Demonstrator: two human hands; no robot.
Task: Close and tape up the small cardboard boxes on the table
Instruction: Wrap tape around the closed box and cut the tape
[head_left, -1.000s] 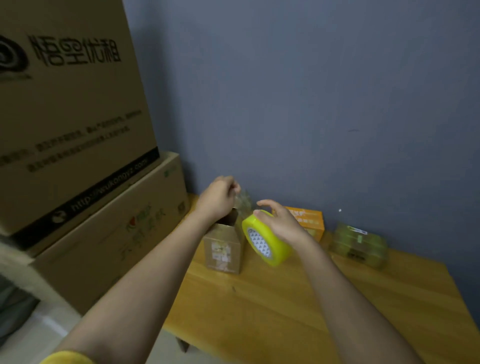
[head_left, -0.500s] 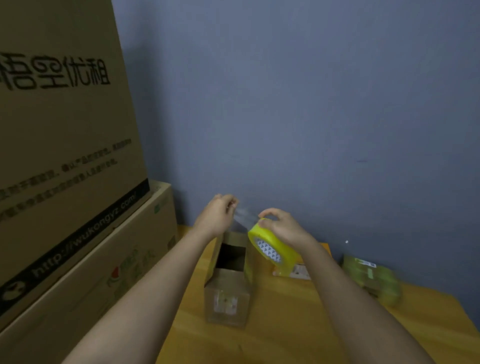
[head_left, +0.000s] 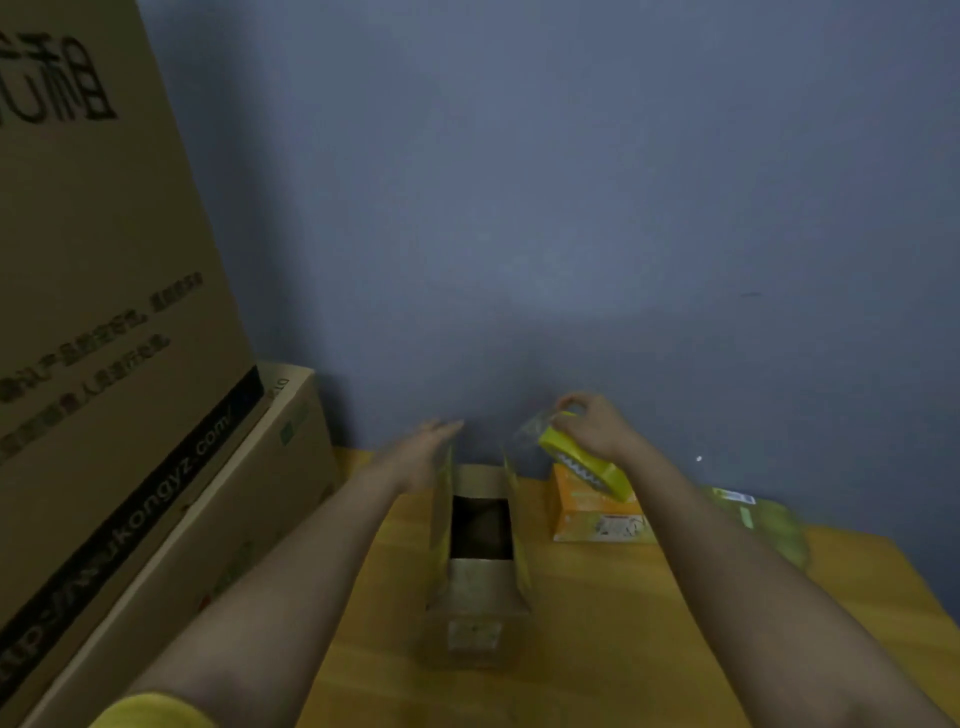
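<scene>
We see the small cardboard box (head_left: 478, 561) standing on the wooden table (head_left: 649, 649), directly between our two forearms, its top still open: both long flaps stand upright and the dark interior shows between them. A second ago our left hand (head_left: 423, 452) was pinching the free end of the tape up by the roll; now it has let go, and its fingers (head_left: 447, 427) lie straight and flat against the outside of the left flap, holding nothing. Our right hand (head_left: 592, 428) grips the yellow tape roll (head_left: 584, 460), fingers curled over its upper rim, and has drawn it off to the right so that it hangs above the orange box (head_left: 592, 514) behind. A short length of clear tape (head_left: 524, 434) trails loose from the roll toward the right flap; whether it touches the flap we cannot tell. The view has also tipped downward, so the box now sits nearer the middle of the frame. We judge that the tape was started too early, since the flaps are not yet down, and the left hand seems placed to fold its flap inward first. Nothing is sealed, so the task is near its beginning. A green packet (head_left: 753, 525) lies blurred at the right, and large cartons (head_left: 130, 389) are stacked at the left.
</scene>
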